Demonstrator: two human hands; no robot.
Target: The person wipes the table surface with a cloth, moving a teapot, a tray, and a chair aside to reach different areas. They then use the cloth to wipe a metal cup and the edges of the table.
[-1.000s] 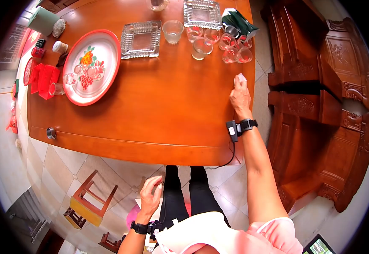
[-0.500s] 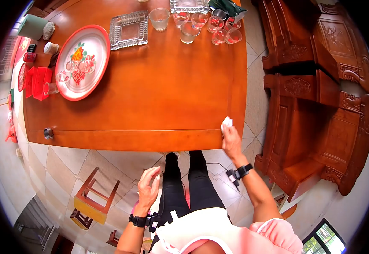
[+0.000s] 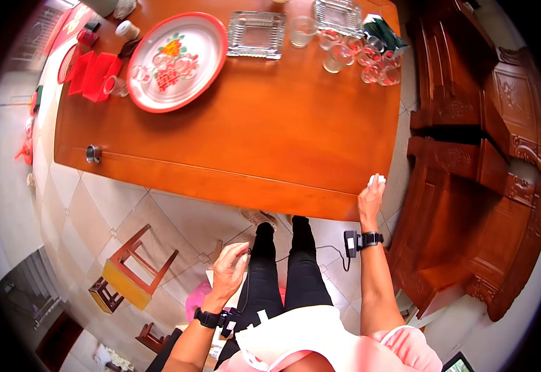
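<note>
The person stands at the near edge of the wooden table and wipes its corner. The right hand is closed around a small white cloth, pressed at the near right corner of the table top, right at the edge. The left hand hangs low in front of the legs, fingers loosely curled, approx. half open; nothing held in it, as far as I can see.

To do this wipe well, I think: keep the cloth flat under the fingers, not bunched up, and follow the edge in one long stroke w/ steady pressure. Crumbs should be pushed off toward the floor side, not back to the middle. The far end is crowded, i.e. a flowered tray, two glass dishes and a group of small glasses, so strokes toward there must stop well before them.

Writing, brands, labels: none I can read. The green packet near the glasses has print, but too small to tell.
</note>
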